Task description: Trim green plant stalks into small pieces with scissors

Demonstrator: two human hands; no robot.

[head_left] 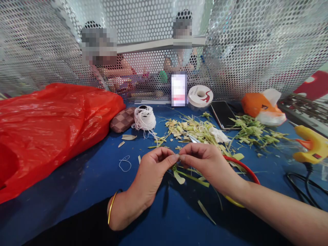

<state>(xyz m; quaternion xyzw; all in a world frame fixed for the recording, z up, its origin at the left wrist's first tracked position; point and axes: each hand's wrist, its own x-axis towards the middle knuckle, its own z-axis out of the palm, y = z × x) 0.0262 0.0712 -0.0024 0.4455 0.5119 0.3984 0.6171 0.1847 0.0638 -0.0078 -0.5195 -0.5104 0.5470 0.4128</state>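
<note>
My left hand (155,174) and my right hand (207,164) meet at their fingertips over the middle of the table, both closed in a pinch. Just under the left fingertips hangs a small green plant sprig (175,167), partly hidden by the fingers. Whatever the right fingers pinch is too small to make out. A pale green leaf piece (179,178) shows right below the sprig. Scissors with a red and yellow handle (247,169) lie under and behind my right hand and wrist. Their blade (194,138) points out beyond the knuckles.
Plant scraps (189,128) litter the blue table (102,205). Behind are white cord (145,118), a checkered pouch (123,120), a ribbon spool (200,95) and a phone (224,115). A red plastic bag (58,133) fills the left; a yellow glue gun (311,143) lies right. People sit beyond the perforated screen (143,20).
</note>
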